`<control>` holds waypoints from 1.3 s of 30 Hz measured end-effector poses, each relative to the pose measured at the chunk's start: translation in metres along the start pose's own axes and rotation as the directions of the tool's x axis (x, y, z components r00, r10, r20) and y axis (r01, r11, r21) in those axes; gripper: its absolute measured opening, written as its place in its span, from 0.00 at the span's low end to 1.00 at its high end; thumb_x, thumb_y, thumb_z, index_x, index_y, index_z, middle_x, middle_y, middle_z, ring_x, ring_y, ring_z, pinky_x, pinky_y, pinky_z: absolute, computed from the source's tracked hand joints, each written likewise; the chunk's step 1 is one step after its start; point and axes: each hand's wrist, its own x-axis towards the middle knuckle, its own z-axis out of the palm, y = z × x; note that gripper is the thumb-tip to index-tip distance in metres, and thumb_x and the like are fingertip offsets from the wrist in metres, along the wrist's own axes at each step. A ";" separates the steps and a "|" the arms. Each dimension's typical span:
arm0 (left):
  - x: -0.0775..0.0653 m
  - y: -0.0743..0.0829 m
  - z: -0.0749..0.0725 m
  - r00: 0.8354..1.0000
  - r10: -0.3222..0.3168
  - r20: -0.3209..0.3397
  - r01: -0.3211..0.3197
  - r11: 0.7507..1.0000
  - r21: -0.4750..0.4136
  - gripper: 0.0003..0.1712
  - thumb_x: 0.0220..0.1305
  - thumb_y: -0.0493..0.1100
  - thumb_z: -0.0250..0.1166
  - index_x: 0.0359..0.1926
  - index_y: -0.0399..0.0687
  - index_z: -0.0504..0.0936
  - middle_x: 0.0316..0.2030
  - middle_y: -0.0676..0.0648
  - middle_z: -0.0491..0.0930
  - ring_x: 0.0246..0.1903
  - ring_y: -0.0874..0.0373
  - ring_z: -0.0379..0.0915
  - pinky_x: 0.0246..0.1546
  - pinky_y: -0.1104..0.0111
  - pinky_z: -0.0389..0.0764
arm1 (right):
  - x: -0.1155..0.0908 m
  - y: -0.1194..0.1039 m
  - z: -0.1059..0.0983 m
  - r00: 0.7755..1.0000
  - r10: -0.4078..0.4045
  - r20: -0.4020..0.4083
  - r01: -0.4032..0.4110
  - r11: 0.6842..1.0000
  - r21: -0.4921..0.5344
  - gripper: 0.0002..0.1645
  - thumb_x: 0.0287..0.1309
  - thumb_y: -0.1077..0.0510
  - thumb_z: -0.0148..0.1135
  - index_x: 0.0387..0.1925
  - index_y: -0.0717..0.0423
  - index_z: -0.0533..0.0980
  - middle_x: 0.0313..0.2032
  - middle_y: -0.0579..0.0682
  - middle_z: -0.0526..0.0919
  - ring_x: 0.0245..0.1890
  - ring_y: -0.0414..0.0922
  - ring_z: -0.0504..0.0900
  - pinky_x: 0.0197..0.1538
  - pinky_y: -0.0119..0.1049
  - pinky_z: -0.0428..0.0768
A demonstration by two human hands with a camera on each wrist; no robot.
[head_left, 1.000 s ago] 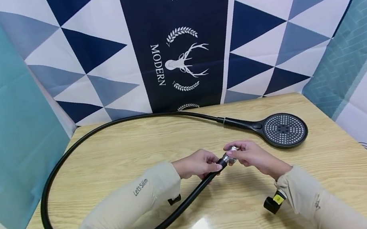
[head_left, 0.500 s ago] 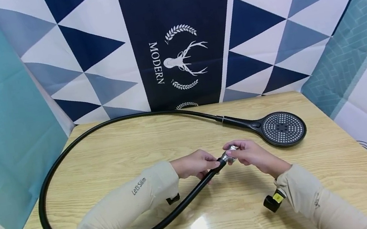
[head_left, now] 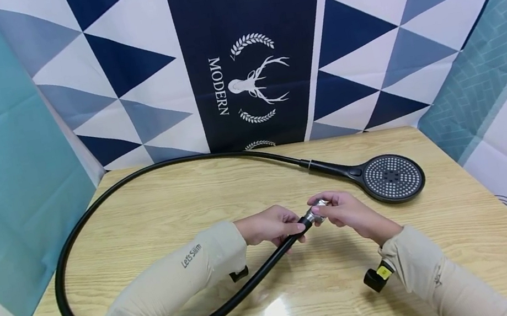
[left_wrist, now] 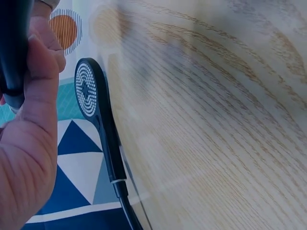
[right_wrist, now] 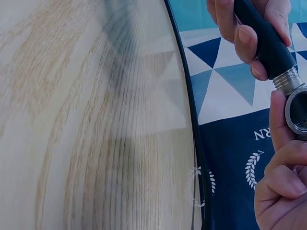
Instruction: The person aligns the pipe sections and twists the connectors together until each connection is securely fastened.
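Above the middle of the table, my left hand point(head_left: 272, 226) grips the end of a black shower hose point(head_left: 250, 288), thumb on top. My right hand point(head_left: 347, 215) pinches a silver metal fitting point(head_left: 311, 216) at that end. In the right wrist view the fitting point(right_wrist: 290, 115) shows a round ring opening, and threads show between it and the black hose end point(right_wrist: 268, 45). The hose loops left and around the back to a black handheld shower head point(head_left: 391, 178), which lies face up at the right. The left wrist view shows the shower head point(left_wrist: 86, 88) too; the fitting is hidden there.
The wooden table point(head_left: 180, 203) carries the hose loop along its left and back. A patterned cloth point(head_left: 249, 69) hangs behind it, with more cloth at both sides. A small black device with a yellow label point(head_left: 379, 275) hangs below the right sleeve.
Both hands keep their hold on the hose end and the fitting, with hardly any movement. The head view has shifted very slightly.
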 end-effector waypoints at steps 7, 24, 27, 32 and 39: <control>0.001 -0.001 0.004 0.999 0.024 -0.043 -0.024 1.000 -0.002 0.14 0.71 0.37 0.55 0.48 0.26 0.75 0.29 0.49 0.78 0.19 0.57 0.73 0.24 0.69 0.77 | -0.001 0.001 -0.001 1.000 0.001 -0.004 -0.001 1.000 0.004 0.23 0.67 0.59 0.54 0.55 0.74 0.67 0.26 0.45 0.82 0.15 0.35 0.58 0.23 0.28 0.57; 0.000 0.003 -0.003 0.997 -0.049 0.054 0.049 0.999 0.016 0.14 0.74 0.38 0.50 0.45 0.28 0.75 0.31 0.47 0.79 0.24 0.55 0.76 0.29 0.66 0.80 | -0.001 0.006 -0.002 1.000 -0.019 0.019 0.018 1.000 0.012 0.21 0.67 0.61 0.54 0.54 0.75 0.67 0.26 0.46 0.81 0.15 0.35 0.58 0.23 0.27 0.57; 0.000 0.003 -0.002 0.999 -0.043 0.032 0.042 0.999 0.022 0.13 0.73 0.37 0.51 0.44 0.29 0.76 0.30 0.48 0.79 0.22 0.56 0.76 0.27 0.67 0.79 | -0.001 0.007 -0.002 1.000 -0.022 0.019 0.021 1.000 0.016 0.22 0.67 0.61 0.54 0.54 0.75 0.67 0.26 0.46 0.81 0.15 0.35 0.58 0.23 0.27 0.57; 0.000 0.002 0.000 0.999 -0.033 0.012 0.032 0.999 0.039 0.11 0.73 0.36 0.52 0.42 0.31 0.77 0.31 0.45 0.79 0.20 0.58 0.75 0.25 0.68 0.78 | -0.001 0.009 -0.001 1.000 -0.021 0.019 0.021 1.000 0.003 0.22 0.67 0.61 0.54 0.54 0.75 0.67 0.25 0.45 0.81 0.16 0.35 0.59 0.23 0.27 0.58; 0.001 0.002 0.000 1.000 -0.011 0.012 0.011 0.999 0.046 0.11 0.72 0.36 0.54 0.42 0.29 0.76 0.29 0.43 0.78 0.20 0.57 0.75 0.23 0.70 0.77 | 0.000 0.009 -0.002 1.000 -0.023 0.011 0.023 1.000 -0.006 0.22 0.67 0.60 0.54 0.54 0.75 0.67 0.26 0.45 0.82 0.16 0.35 0.58 0.23 0.27 0.58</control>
